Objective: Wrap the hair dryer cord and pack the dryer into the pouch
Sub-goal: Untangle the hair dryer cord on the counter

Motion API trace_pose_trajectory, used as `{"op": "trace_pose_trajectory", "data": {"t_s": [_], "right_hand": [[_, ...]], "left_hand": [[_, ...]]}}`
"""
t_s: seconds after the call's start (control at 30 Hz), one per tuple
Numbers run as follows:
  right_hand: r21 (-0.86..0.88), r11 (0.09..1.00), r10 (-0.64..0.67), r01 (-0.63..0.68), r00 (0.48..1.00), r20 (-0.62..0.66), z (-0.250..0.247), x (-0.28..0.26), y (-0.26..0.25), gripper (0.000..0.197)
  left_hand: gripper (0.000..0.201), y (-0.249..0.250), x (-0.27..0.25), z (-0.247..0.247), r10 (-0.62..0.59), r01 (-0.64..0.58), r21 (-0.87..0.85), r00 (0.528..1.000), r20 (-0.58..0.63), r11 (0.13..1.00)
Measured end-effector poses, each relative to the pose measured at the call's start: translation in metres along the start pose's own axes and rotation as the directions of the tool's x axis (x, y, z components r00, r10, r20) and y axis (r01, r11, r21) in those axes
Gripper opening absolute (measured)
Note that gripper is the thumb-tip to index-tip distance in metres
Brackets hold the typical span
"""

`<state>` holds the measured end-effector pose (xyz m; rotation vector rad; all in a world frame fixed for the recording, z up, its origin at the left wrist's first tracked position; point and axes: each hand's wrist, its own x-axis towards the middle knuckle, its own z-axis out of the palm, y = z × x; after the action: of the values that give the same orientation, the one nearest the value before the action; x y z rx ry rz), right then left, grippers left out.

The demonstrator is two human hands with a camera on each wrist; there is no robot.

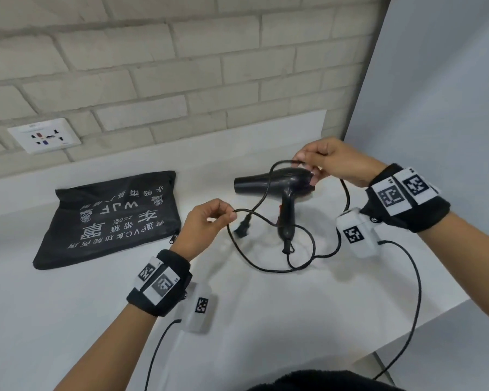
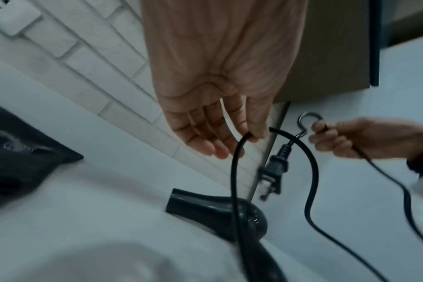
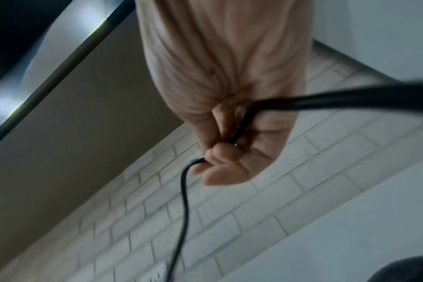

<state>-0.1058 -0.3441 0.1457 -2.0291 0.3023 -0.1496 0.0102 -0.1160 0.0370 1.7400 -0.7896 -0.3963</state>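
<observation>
A black hair dryer (image 1: 277,187) lies on the white counter (image 1: 96,320), nozzle pointing left and handle toward me. Its black cord (image 1: 266,266) loops loosely over the counter around the handle. My left hand (image 1: 232,214) pinches the cord just behind the plug (image 1: 242,230), which hangs below the fingers; the left wrist view shows the plug (image 2: 275,169) dangling beside that pinch (image 2: 251,135). My right hand (image 1: 302,162) pinches another stretch of cord above the dryer's rear, and the right wrist view confirms the grip (image 3: 220,152). The black pouch (image 1: 110,218) with white print lies flat to the left.
A wall socket (image 1: 44,138) sits in the brick wall (image 1: 153,66) behind the pouch. A white panel (image 1: 435,94) closes off the right side. The counter edge (image 1: 435,320) runs at the right front. A metal hook (image 2: 309,120) shows in the left wrist view.
</observation>
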Motion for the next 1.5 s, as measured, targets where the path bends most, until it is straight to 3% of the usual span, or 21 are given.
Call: {"op": "trace_pose_trajectory", "data": {"t_s": [0.07,0.17,0.47,0.53,0.67,0.8,0.83,0.9,1.0,1.07,1.2,1.27,1.33,1.4,1.5], "right_hand": [[0.169,0.986,0.016,0.002,0.995,-0.102,-0.013,-0.004,-0.001,0.023],[0.334,0.942,0.031,0.037,0.980,-0.196,-0.026,-0.012,-0.005,0.021],[0.622,0.775,-0.032,0.115,0.989,-0.143,-0.012,-0.052,-0.011,0.023],[0.621,0.779,0.005,0.086,0.990,-0.143,-0.007,-0.064,-0.004,0.032],[0.495,0.869,0.097,-0.004,0.982,-0.162,0.011,-0.082,0.013,0.025],[0.483,0.876,0.083,-0.010,0.988,-0.130,0.038,-0.086,0.002,0.027],[0.501,0.865,0.049,0.024,0.990,-0.131,0.045,-0.084,-0.003,0.026],[0.506,0.860,0.002,0.060,0.993,-0.121,0.060,-0.078,-0.013,0.026],[0.358,0.931,-0.055,0.076,0.996,-0.068,0.088,-0.066,-0.022,0.028],[0.207,0.971,-0.118,0.122,0.993,-0.028,0.111,-0.062,-0.022,0.027],[0.034,0.978,-0.207,0.206,0.978,0.017,0.131,-0.061,-0.014,0.021],[-0.035,0.974,-0.221,0.222,0.975,0.028,0.116,-0.061,-0.005,0.017],[-0.236,0.952,-0.202,0.196,0.979,-0.002,0.086,-0.055,0.013,0.016],[-0.527,0.847,-0.112,0.078,0.993,-0.034,0.050,-0.045,0.038,0.020],[-0.815,0.579,0.041,-0.023,0.999,0.001,0.018,-0.028,0.077,0.034]], "left_hand": [[0.015,-0.010,0.000,-0.001,-0.019,0.020,0.036,1.000,-0.025,0.999],[0.015,-0.019,-0.001,-0.001,-0.118,0.109,-0.094,0.989,-0.089,0.990],[0.015,-0.036,0.010,-0.009,-0.365,0.310,-0.271,0.913,-0.183,0.911],[0.015,-0.034,0.014,-0.012,-0.345,0.290,-0.261,0.918,-0.197,0.921],[0.014,-0.028,0.021,-0.015,-0.264,0.245,-0.109,0.936,-0.233,0.963],[0.023,-0.005,0.010,-0.012,-0.092,0.165,0.259,0.958,-0.271,0.952],[0.020,0.006,0.002,-0.010,-0.053,0.125,0.271,0.964,-0.260,0.954],[0.019,0.035,-0.019,-0.005,-0.073,0.083,0.069,0.987,-0.141,0.994],[0.039,0.072,-0.040,-0.001,-0.152,0.190,-0.230,0.973,0.173,0.954],[0.040,0.079,-0.044,-0.002,-0.159,0.219,-0.295,0.964,0.214,0.930],[0.022,0.073,-0.046,-0.007,-0.194,0.215,-0.252,0.975,0.105,0.944],[0.019,0.068,-0.049,-0.014,-0.158,0.153,-0.171,0.987,-0.016,0.973],[0.023,0.064,-0.049,-0.025,-0.091,0.079,-0.097,0.988,-0.124,0.992],[0.030,0.058,-0.046,-0.038,-0.045,0.041,-0.026,0.978,-0.202,0.999],[0.035,0.053,-0.043,-0.052,0.058,-0.028,0.107,0.956,-0.289,0.994]]}}
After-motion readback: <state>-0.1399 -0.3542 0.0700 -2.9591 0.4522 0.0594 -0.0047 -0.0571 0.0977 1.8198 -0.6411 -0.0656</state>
